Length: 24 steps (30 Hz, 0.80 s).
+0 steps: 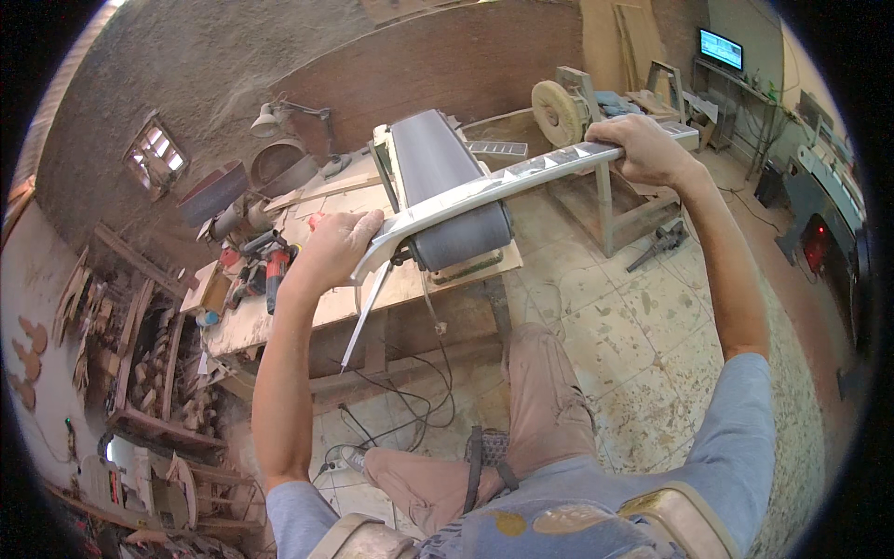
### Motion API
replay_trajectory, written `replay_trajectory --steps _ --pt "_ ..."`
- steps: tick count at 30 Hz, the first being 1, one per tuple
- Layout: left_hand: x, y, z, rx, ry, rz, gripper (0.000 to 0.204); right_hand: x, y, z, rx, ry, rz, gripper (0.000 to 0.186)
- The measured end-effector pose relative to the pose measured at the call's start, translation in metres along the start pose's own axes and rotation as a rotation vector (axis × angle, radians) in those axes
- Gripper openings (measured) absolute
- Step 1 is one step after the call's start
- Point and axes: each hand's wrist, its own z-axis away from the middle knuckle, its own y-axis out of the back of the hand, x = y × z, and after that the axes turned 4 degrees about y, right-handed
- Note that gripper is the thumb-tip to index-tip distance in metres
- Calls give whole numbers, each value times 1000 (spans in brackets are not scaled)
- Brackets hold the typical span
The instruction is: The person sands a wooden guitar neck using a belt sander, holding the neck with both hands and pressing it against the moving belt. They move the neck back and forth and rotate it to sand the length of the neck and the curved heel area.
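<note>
My left hand (337,247) grips the curved end of a long, pale strip (498,180) with shiny triangular facets along its face. Toward the other end, my right hand (644,151) is wrapped over the same strip, and a short length sticks out to its right. Slanting up to the right, the strip crosses the near part of a belt sander (438,154) with a wide grey belt. Below it shows the sander's dark front roller (463,236); whether strip and belt touch, I cannot tell. A thin, pale arm hangs down from the strip's left end.
The sander stands on a wooden workbench (307,328). Red power tools (277,272) and a desk lamp (265,123) are at its left and back. A buffing wheel (559,112) stands behind right. Black cables (410,410) and a dark tool (657,245) lie on the tiled floor.
</note>
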Motion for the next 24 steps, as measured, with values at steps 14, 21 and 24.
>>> replay_trajectory --steps 14,21,24 --pt "-30 -20 5 501 -278 -295 29 2 -39 -4 516 180 352 48" --pt "-60 -10 18 653 -394 -327 28 10 -36 -11 591 203 370 45" --pt "-70 -4 31 446 -232 -147 37 9 -30 -9 443 171 316 50"
